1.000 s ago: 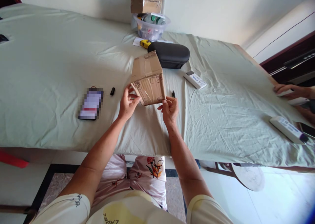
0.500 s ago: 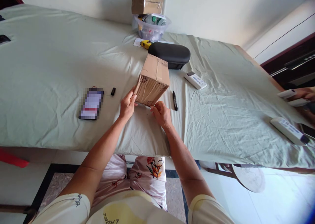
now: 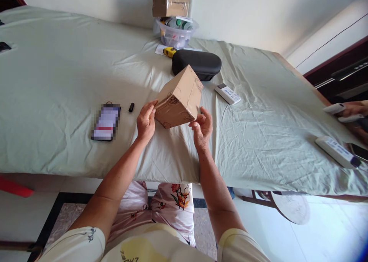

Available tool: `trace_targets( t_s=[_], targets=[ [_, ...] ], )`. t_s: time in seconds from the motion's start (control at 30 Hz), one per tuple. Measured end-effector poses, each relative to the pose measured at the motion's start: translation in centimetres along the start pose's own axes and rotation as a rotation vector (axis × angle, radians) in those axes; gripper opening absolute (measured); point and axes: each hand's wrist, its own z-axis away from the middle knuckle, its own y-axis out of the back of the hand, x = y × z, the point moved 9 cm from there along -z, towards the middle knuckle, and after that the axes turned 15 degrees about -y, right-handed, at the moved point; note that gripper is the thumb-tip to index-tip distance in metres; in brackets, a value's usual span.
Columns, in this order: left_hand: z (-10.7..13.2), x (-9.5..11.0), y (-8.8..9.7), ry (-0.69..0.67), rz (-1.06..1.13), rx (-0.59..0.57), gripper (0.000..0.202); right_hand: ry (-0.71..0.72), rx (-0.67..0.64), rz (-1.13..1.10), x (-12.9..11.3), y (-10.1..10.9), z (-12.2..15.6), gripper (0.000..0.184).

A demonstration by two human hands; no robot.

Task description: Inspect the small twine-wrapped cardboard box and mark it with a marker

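Gripping a box (image 3: 179, 99) with our left hand (image 3: 146, 122), we hold our right hand (image 3: 203, 128) half-open at its corner. Right of the box, a gadget (image 3: 222, 90) bears illegible print (image 3: 230, 94).

Since half a second ago I've turned the cardboard box (image 3: 178, 101): three faces now meet at a corner toward my camera, where two showed. My right hand (image 3: 203, 128) has left its pinch on the bottom edge, shifting toward the counter's (image 3: 258, 139) right end, its fingers opened, nearly covering the black marker (image 3: 201, 109).
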Motion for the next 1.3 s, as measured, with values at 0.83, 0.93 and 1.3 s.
trace_targets(
  t_s=[0.83,0.93,1.3],
  targets=[
    [-0.2,1.9,0.4,-0.045,-0.099,-0.008,0.044,-0.082,-0.038,0.113,1.0,-0.9,0.1,0.078],
    [-0.1,2.3,0.0,-0.062,-0.091,-0.033,0.042,-0.061,-0.027,0.142,1.0,-0.9,0.1,0.077],
    [0.7,2.9,-0.8,-0.051,-0.280,-0.070,0.068,0.040,0.046,0.223,-0.6,-2.3,2.0,0.056]
  ],
)
